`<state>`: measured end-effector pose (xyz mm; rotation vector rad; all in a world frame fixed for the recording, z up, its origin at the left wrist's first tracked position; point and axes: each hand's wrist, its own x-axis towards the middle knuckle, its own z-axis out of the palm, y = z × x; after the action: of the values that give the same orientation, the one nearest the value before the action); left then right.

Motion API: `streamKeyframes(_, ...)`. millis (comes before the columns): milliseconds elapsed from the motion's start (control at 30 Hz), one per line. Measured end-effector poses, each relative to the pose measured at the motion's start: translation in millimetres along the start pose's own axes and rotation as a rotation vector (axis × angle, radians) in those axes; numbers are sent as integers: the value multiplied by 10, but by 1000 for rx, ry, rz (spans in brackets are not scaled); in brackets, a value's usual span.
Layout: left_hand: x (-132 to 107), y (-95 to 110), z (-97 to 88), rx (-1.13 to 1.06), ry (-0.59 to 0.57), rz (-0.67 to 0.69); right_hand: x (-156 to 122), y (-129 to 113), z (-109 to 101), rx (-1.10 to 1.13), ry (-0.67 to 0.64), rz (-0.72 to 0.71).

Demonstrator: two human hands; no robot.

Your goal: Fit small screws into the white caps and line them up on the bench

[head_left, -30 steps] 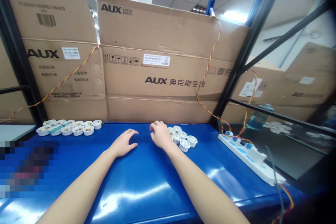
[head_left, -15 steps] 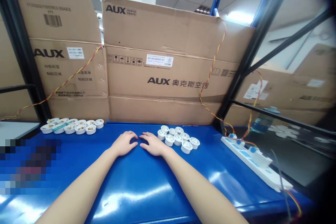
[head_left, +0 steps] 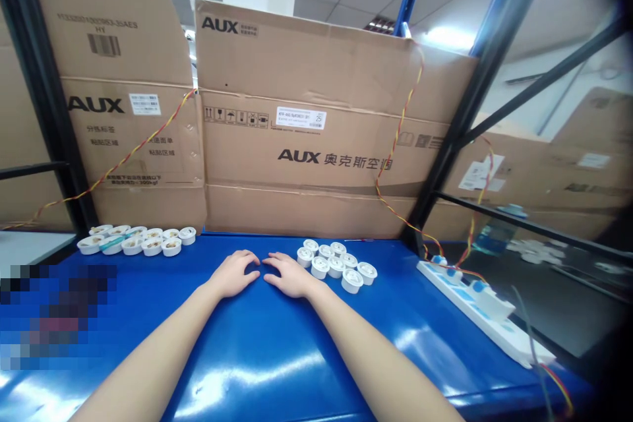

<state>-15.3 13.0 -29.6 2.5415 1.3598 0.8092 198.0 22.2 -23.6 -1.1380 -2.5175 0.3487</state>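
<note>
Currently the left hand [head_left: 232,275] and the right hand [head_left: 290,276] lie palms down near the middle of the back of the blue table [head_left: 277,362], holding nothing. On both, the fingers are loosely curled and slightly spread, neither wide open nor closed on anything, and the fingertips of one hand come just beside those of the other.

Nearest the right hand, a cluster of small white round cups [head_left: 336,261] sits toward the back edge, just beyond its fingers and not touched. Nearest the left hand, though well apart from it, a row of similar cups [head_left: 136,242] runs along the back left edge, with something tan showing inside them.

The cups look light and stiff, though probably easy to tip or slide on the glossy tabletop. A pinch around the rim or side wall seems the surest hold.

Toward the right edge lies a white power strip [head_left: 475,293] with blue parts, and a twisted red-and-yellow wire [head_left: 398,208] runs up from it across the AUX cartons [head_left: 301,138] standing behind the table. A pixelated patch [head_left: 57,316] hides the front left of the table.
</note>
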Motion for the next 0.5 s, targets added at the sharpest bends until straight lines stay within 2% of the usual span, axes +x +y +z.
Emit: streamKeyframes(500,-2,49,-35,13,-42,-35,1,16,-3,-5,-22,-5)
